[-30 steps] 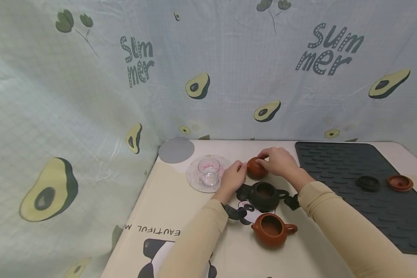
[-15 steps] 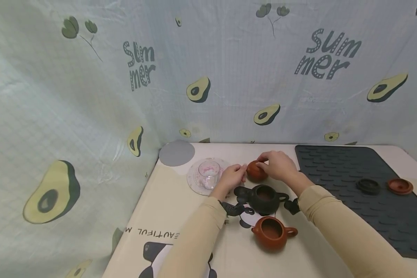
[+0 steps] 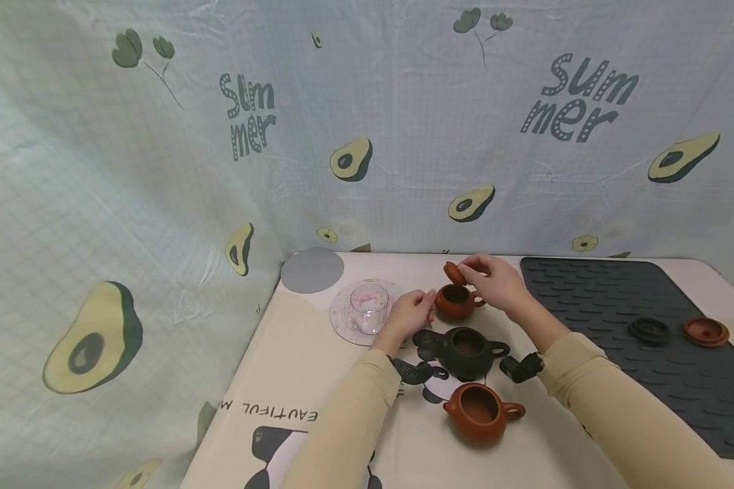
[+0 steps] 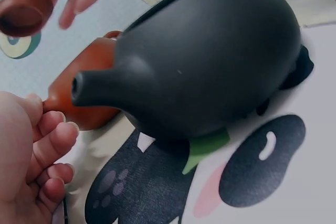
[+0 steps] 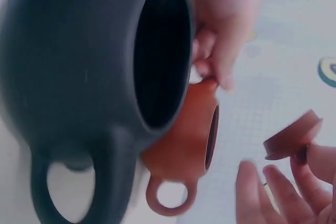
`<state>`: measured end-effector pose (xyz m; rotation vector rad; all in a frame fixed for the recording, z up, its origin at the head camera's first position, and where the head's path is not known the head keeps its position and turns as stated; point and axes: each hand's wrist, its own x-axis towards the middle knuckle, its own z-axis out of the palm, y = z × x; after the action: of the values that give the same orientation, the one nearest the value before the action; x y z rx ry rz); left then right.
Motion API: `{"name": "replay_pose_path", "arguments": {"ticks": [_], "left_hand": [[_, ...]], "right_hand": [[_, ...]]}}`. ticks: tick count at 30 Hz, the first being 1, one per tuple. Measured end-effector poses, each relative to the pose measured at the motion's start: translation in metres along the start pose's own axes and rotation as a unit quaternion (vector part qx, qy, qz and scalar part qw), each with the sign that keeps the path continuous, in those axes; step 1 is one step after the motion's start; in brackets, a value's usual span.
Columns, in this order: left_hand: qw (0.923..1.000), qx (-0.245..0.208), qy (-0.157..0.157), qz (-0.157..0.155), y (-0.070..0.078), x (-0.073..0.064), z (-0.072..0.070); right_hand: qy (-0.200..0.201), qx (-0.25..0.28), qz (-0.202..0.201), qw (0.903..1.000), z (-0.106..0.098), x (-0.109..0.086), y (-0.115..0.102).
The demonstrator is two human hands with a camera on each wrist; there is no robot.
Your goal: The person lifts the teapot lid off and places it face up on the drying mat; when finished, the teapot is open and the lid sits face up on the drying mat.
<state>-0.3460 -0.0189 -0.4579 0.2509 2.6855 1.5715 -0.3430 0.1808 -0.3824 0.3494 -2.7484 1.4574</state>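
Observation:
My right hand (image 3: pixel 494 282) pinches a reddish-brown clay lid (image 5: pixel 293 136) by its knob, tilted in the air above the far reddish-brown teapot (image 3: pixel 455 303). That teapot's mouth is uncovered. At its spout, my left hand (image 3: pixel 411 312) pinches the tip between thumb and curled fingers, as the left wrist view shows. Closer to me stands a black teapot (image 3: pixel 467 352) with no lid on it, large in both wrist views. Nearest me is a second reddish-brown teapot (image 3: pixel 478 413), its mouth uncovered too.
On the dark ridged mat (image 3: pixel 593 299) at right lie a black lid (image 3: pixel 650 330) and a reddish-brown lid (image 3: pixel 706 331). A clear glass cup (image 3: pixel 369 309) stands on a patterned plate (image 3: pixel 342 327) left of my left hand. Behind the table hangs a printed curtain (image 3: pixel 404 102).
My right hand has lifted the lid off the far teapot and tipped it, uncovering the mouth. My left hand stays at the spout.

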Motion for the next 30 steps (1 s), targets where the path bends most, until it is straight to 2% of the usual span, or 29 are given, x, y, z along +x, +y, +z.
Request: {"name": "replay_pose_path", "arguments": {"ticks": [4, 8, 10, 14, 15, 17, 19, 24, 30], "left_hand": [[1.0, 0.002, 0.001, 0.004, 0.001, -0.001, 0.002], [1.0, 0.003, 0.006, 0.005, 0.002, -0.001, 0.0], [1.0, 0.004, 0.007, 0.002, 0.002, 0.0, -0.002], [1.0, 0.007, 0.0, -0.001, 0.001, -0.001, -0.002], [1.0, 0.008, -0.001, -0.001, 0.0, -0.001, -0.002], [1.0, 0.009, -0.002, 0.0, -0.001, -0.001, -0.001], [1.0, 0.007, -0.002, -0.002, -0.002, -0.001, 0.0], [1.0, 0.002, -0.003, -0.004, -0.003, -0.001, 0.0], [1.0, 0.002, -0.002, -0.004, -0.002, -0.002, -0.001]], "right_hand": [[-0.02, 0.128, 0.058, 0.9899, -0.007, -0.008, 0.0], [-0.033, 0.231, 0.093, 0.9679, -0.015, -0.015, -0.003], [-0.043, 0.296, 0.107, 0.9482, -0.02, -0.018, -0.003], [-0.058, 0.419, 0.131, 0.8966, -0.029, -0.022, -0.001], [-0.059, 0.439, 0.133, 0.8867, -0.03, -0.024, -0.001], [-0.06, 0.467, 0.137, 0.8715, -0.033, -0.026, 0.001], [-0.062, 0.482, 0.137, 0.8632, -0.034, -0.028, 0.003], [-0.061, 0.505, 0.14, 0.8494, -0.037, -0.035, 0.009], [-0.06, 0.548, 0.154, 0.8204, -0.041, -0.042, 0.016]]}}
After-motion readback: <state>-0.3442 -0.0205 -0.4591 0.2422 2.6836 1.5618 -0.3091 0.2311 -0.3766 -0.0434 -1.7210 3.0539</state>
